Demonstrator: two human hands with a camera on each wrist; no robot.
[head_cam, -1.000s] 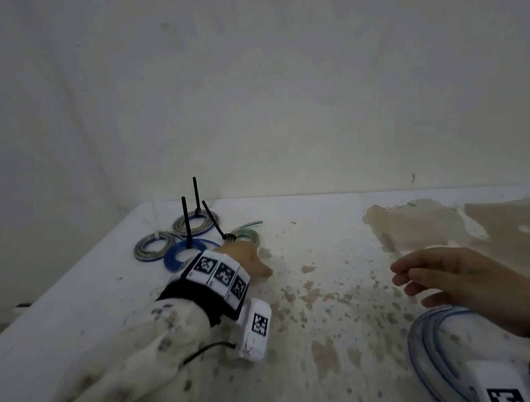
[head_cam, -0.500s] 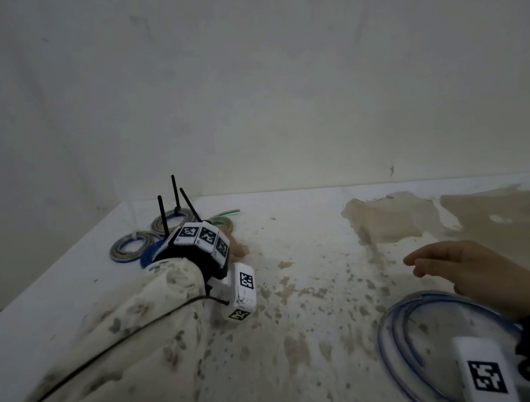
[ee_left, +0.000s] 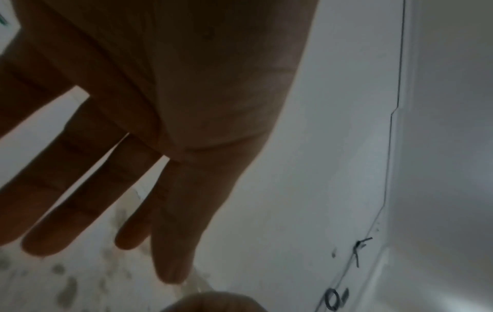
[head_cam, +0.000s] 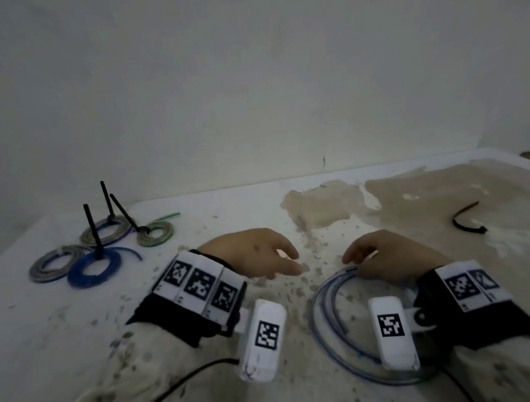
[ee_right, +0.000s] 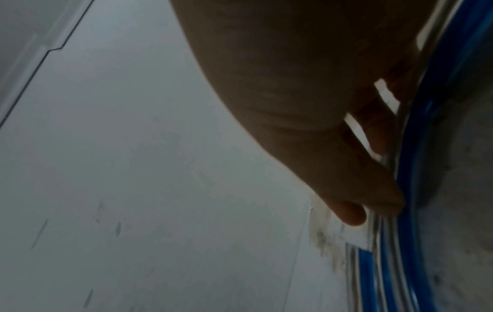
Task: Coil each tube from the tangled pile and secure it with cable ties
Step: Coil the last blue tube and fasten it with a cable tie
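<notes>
So four small tied coils of tubing (head_cam: pixel 99 251) are parked at the far left corner of the stained white worktop (head_cam: pixel 209 370), each with a black cable tie tail sticking up, which by my read means those ones are done. The one in hand now is the loose loop of clear tube with a blue stripe (head_cam: pixel 326 318), lying flat on the worktop right in front of the person, near the right side. The right hand (head_cam: pixel 390 258) is on the far arc of that loop, and the right wrist view shows fingertips (ee_right: pixel 384 202) pressed against the tube strands, though I can't tell if the grip really wraps round them or just pins them down. The left hand (head_cam: pixel 256 254) sits just left of the loop with its fingers spread and relaxed, holding nothing. A spare black cable tie (head_cam: pixel 467 222) lies well off to the right, bent, on the brown patch. My guess at the next bit: bunch the strands into a tighter coil, keep them pinched so they don't spring apart, then fetch that tie and thread it round.
</notes>
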